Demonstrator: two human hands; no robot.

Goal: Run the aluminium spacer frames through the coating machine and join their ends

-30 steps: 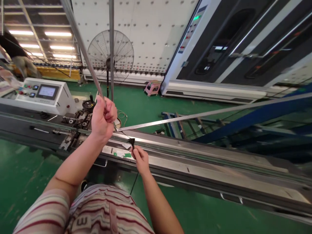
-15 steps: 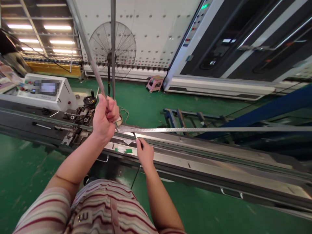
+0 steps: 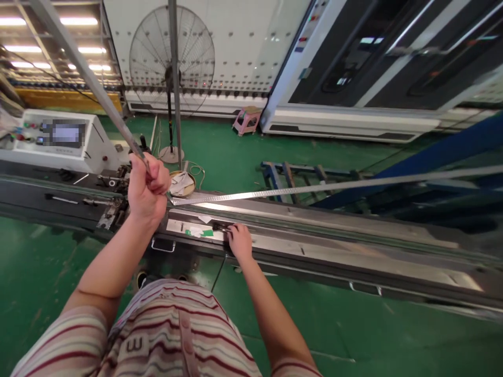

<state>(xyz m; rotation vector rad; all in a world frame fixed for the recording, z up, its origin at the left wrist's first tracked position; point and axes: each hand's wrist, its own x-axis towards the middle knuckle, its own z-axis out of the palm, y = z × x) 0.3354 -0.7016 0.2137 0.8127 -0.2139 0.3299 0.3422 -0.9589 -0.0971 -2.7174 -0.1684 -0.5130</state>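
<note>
My left hand (image 3: 147,188) is closed around a thin metal strip (image 3: 90,78) that slants up to the upper left. Just beside this fist, at a corner, a perforated metal strip (image 3: 251,194) runs off to the right above the bench; the fist partly hides the joint. My right hand (image 3: 240,242) rests low at the bench, its fingers closed on a small dark-headed tool (image 3: 220,228). The tool's exact kind is too small to make out. Left of it on the bench lie a green-and-white scrap (image 3: 199,232) and a white paper piece (image 3: 205,219).
The long metal bench (image 3: 334,255) crosses in front of me. At left stand a clamp mechanism (image 3: 112,209) and a control box (image 3: 66,137). Beyond are a round tray with papers (image 3: 182,183), a large fan (image 3: 172,57), a pink stool (image 3: 247,121) and a blue frame (image 3: 291,178).
My right hand has come down from the strip's underside to the bench with the small tool. The left hand has shifted left, and the strip's right part now slopes upward.
</note>
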